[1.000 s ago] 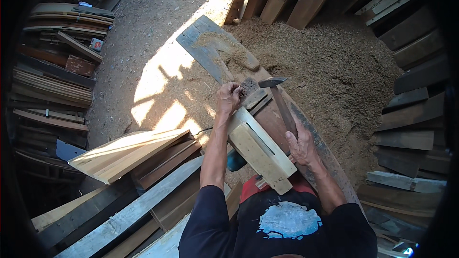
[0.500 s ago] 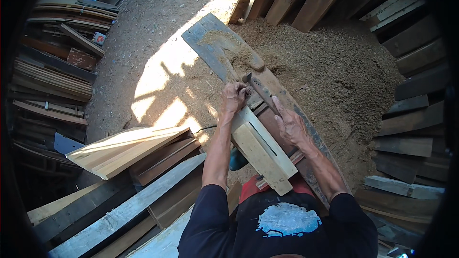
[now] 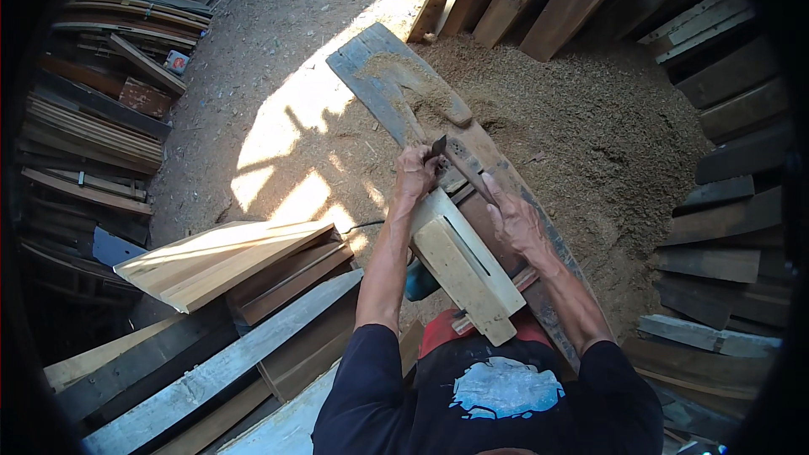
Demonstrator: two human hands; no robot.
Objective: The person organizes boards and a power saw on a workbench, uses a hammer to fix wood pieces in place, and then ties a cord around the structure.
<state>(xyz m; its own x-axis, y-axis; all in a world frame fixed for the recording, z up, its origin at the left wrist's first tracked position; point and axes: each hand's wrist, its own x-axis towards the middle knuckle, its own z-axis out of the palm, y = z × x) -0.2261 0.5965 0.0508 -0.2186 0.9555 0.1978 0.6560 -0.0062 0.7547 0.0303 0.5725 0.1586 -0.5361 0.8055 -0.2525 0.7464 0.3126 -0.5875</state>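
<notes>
My right hand is closed around the handle of a hammer, the index finger stretched along it. The dark hammer head is close beside my left hand. The left fingers are curled in a pinch at the far end of a pale slotted wood piece; what they grip is hidden. A second, thicker wood block lies along the near left side of the slotted piece, toward my lap. Both rest by a long worn plank bench that slants away to the far left.
Sawdust is heaped right of the bench. Boards lean at the far right, and more planks line the right side. Stacked pale boards and a whitish plank lie to my left. A teal object shows under the work.
The hammer head has shifted slightly toward me, beside my left hand. Both hands keep nearly the same place, and the wood pieces stay put; the whole view has moved a little.
</notes>
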